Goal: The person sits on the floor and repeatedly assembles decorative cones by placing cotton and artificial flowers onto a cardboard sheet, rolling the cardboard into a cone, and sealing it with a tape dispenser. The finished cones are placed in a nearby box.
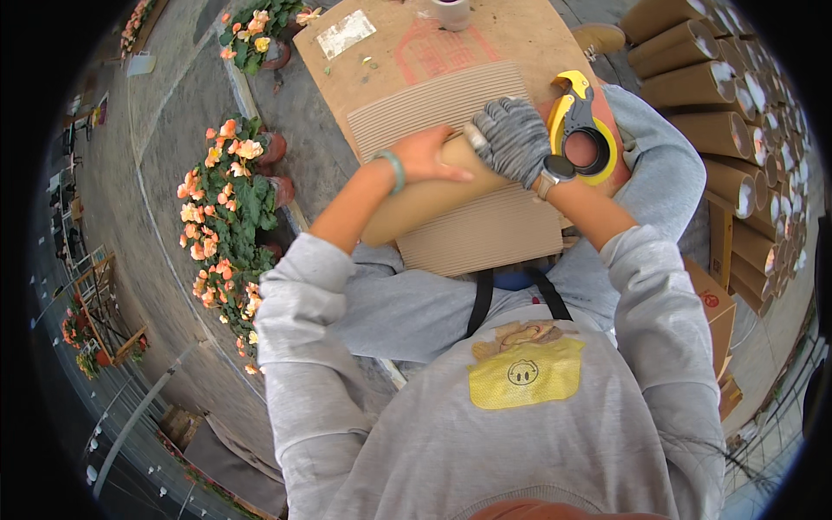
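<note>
A smooth brown cardboard tube (414, 208) lies at a slant across a sheet of corrugated cardboard (433, 100), which shows both beyond and in front of it. My bare left hand (430, 156), with a green bangle at the wrist, curls over the tube's middle, thumb along its near side. At the tube's right end, my right hand (513, 143) in a grey knitted glove closes over it; a watch is on that wrist. The fingertips of both hands are partly hidden. Just right of the glove rests a yellow and black tape dispenser (570, 121).
Under the cardboard is a brown board table (511, 39) with a small pot (451, 13) at its far edge. Potted orange begonias (227, 186) line the floor at left. Many cardboard tubes (706, 134) are stacked at right, near a carton (712, 312). My legs flank the table's near side.
</note>
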A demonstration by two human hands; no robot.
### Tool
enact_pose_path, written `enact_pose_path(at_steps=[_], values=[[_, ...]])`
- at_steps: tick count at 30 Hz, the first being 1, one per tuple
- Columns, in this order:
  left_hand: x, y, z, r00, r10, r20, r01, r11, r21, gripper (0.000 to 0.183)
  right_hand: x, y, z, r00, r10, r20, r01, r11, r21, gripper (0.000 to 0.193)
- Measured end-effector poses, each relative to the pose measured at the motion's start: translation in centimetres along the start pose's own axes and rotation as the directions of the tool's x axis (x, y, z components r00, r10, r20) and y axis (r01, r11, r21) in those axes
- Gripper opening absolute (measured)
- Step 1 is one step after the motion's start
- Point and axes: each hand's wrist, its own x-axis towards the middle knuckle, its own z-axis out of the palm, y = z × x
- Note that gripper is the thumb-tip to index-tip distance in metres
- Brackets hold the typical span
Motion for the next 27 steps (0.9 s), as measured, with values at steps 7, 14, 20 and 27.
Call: enact_pose_path(at_steps=[7,14,20,27], values=[[-0.3,3.9,3.4,0.986,-0.151,-0.064,0.157,0.982,0.103,0.09,-5.2,-0.3,0.3,0.914,-0.033,-0.404,0.136,0.964,0.228,0.031],[-1.5,5.0,4.8,0.952,-0.242,-0.187,0.283,0.929,0.238,0.093,-5.7,0.0,0.3,0.818,0.571,-0.066,-0.349,0.585,0.732,0.049],[0.2,6.1,2.2,0.948,-0.312,-0.056,0.316,0.916,0.249,0.09,-11.0,2.7,-1.0,0.684,0.656,-0.319,-0.33,0.669,0.666,0.037],[0.7,6.4,2.5,0.915,-0.166,-0.366,0.323,0.847,0.423,0.084,-10.1,4.4,-0.9,0.88,0.472,-0.056,-0.475,0.879,-0.04,0.062]])
